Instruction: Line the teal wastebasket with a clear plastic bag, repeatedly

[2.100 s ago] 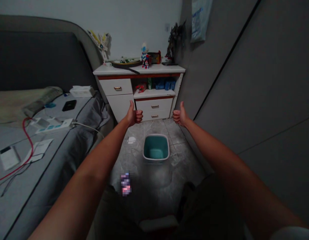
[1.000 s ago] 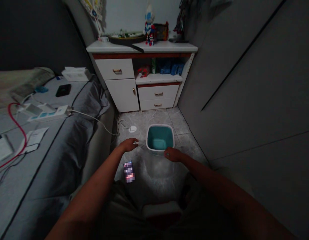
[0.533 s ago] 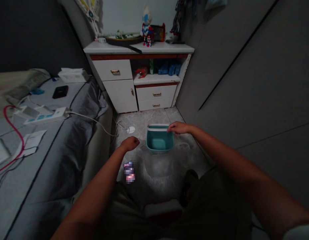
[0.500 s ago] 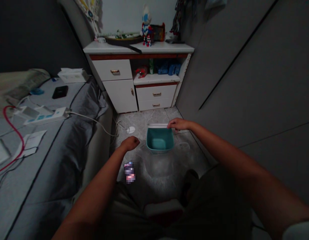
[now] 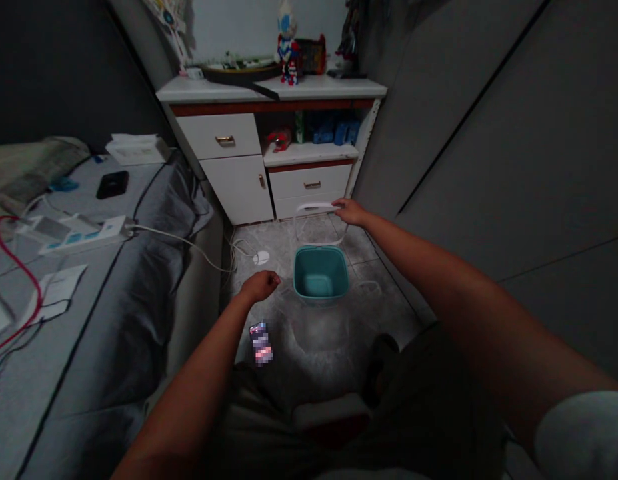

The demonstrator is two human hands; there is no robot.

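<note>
A teal bin (image 5: 321, 275) stands upright on the tiled floor in front of me, its inside bare. Over its far side a white rim frame (image 5: 319, 206) is raised and tilted, its lower edge close to the bin's back edge. Fingers of my right hand (image 5: 351, 211) are closed on the top right corner of this frame. To the left of the bin hovers my left hand (image 5: 261, 285), fingers loosely curled, with nothing visible in them and apart from the bin. A phone (image 5: 261, 344) with a lit, blurred screen lies on the floor below it.
A white cabinet (image 5: 229, 190) stands beyond the bin, and a grey panelled wall (image 5: 489, 167) rises at right. At left, the bed (image 5: 119, 280) carries a power strip (image 5: 89, 237), whose white cable runs down to the floor. A stool edge (image 5: 333, 408) shows between my legs.
My right hand has moved up and away, lifting the white rim frame from the bin's back edge into a raised tilt. My left hand has barely moved.
</note>
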